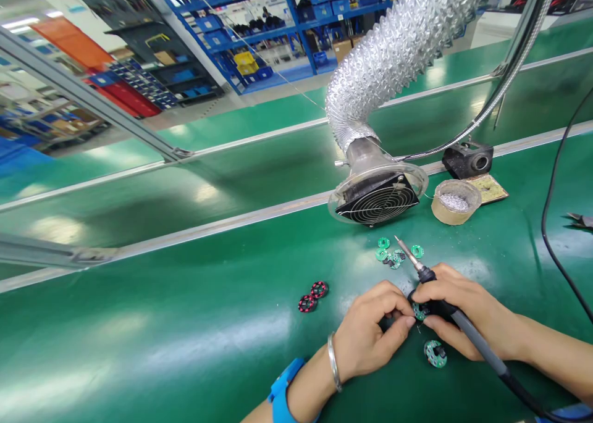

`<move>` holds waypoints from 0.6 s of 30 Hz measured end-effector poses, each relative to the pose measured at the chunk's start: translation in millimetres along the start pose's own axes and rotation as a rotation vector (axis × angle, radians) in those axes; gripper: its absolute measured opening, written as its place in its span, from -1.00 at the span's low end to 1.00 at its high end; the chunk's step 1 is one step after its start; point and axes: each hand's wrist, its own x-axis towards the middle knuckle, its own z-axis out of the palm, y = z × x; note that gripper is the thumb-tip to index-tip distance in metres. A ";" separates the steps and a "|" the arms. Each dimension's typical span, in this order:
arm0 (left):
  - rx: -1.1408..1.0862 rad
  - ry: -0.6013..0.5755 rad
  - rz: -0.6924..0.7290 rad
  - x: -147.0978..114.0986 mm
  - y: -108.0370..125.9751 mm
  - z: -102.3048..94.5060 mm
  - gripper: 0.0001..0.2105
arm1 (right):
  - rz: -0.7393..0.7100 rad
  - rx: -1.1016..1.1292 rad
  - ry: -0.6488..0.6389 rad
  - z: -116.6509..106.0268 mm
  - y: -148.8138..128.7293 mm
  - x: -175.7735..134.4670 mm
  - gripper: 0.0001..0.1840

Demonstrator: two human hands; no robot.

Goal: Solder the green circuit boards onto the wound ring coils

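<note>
My left hand point(377, 327) is closed, thumb and forefinger pinching the edge of a small round green circuit board point(419, 312). A soldering iron point(428, 278) rests in my closed right hand point(470, 309), its bare tip pointing up and away to the left, apart from the board. Fingers of the right hand also touch the board from the other side. Part of the board is hidden by my fingers. Just below lies another round circuit board point(435, 353) with a black part on it. Several small green boards point(393, 258) lie beyond the hands, near the iron's tip.
Two black-and-red rings point(314, 296) lie left of my hands. Behind stand a fume extractor point(382, 199) with a silver duct point(393, 65), a round tub point(456, 204), a sponge tray point(488, 188) and a black holder point(467, 159). A black cable point(549, 219) and pliers point(581, 220) are at right.
</note>
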 end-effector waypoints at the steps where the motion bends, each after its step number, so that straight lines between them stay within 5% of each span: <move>1: 0.007 -0.004 -0.006 0.1 0.4 0.5 -0.94 | -0.017 -0.013 -0.002 0.1 -0.3 0.5 -0.64; 18: 0.060 0.031 -0.049 -0.8 1.5 3.2 -0.95 | -0.016 0.011 -0.007 -2.6 -2.8 4.1 -0.60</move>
